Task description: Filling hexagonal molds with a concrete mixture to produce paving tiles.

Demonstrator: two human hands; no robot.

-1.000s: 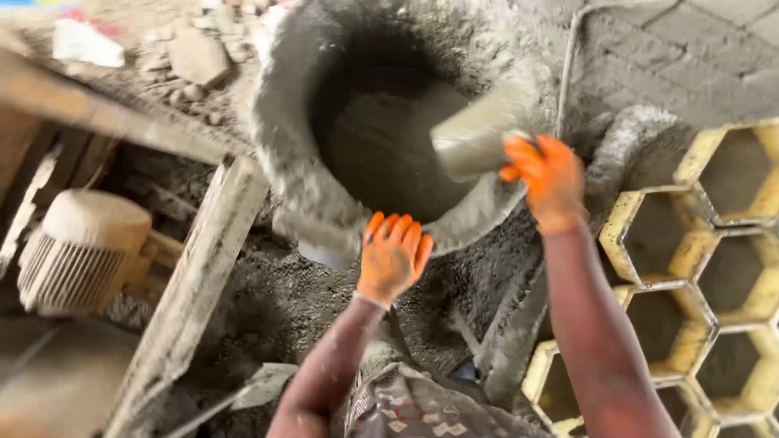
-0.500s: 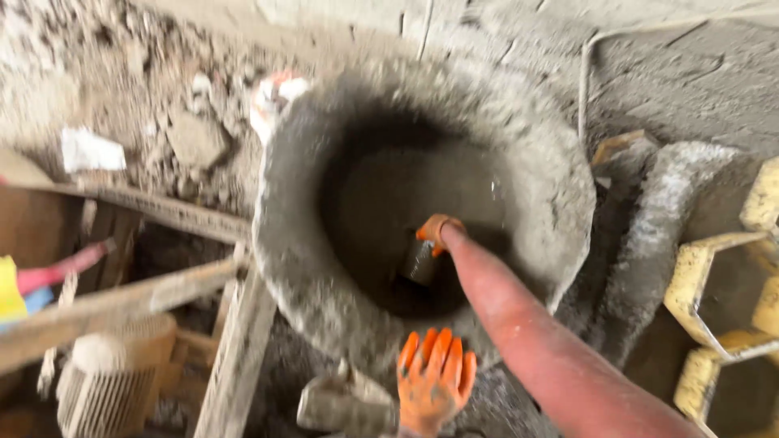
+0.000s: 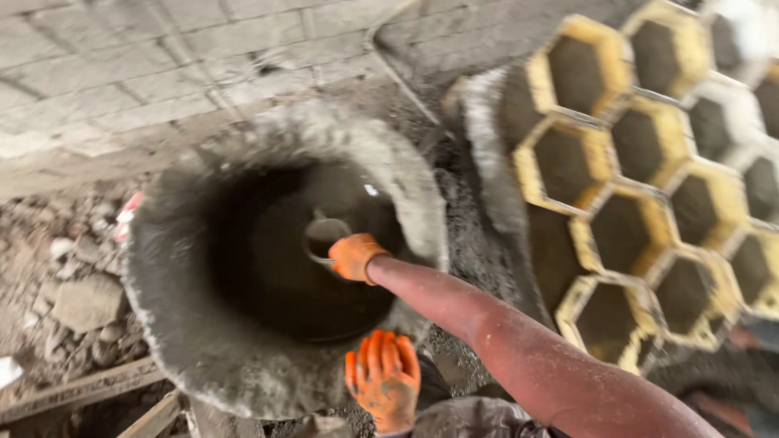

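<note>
Concrete-caked, the scoop [image 3: 326,237] looked heavy and gritty; our right hand [image 3: 355,256] clamped its rim inside the drum [image 3: 203,357] (left hand [image 3: 383,380] spread, empty).

One concrete-crusted mixer drum [image 3: 268,357] was shown, with one small scoop cup [image 3: 324,237] inside its mouth. Two hands in orange gloves were counted: the right hand [image 3: 355,257] within the drum and the left hand [image 3: 384,380] at its lower rim. Roughly nine yellow-edged hexagonal moulds [image 3: 626,231] lay at the right, several cut off by the edge. Loose stones [image 3: 85,302] at the left were too blurred to count.
</note>
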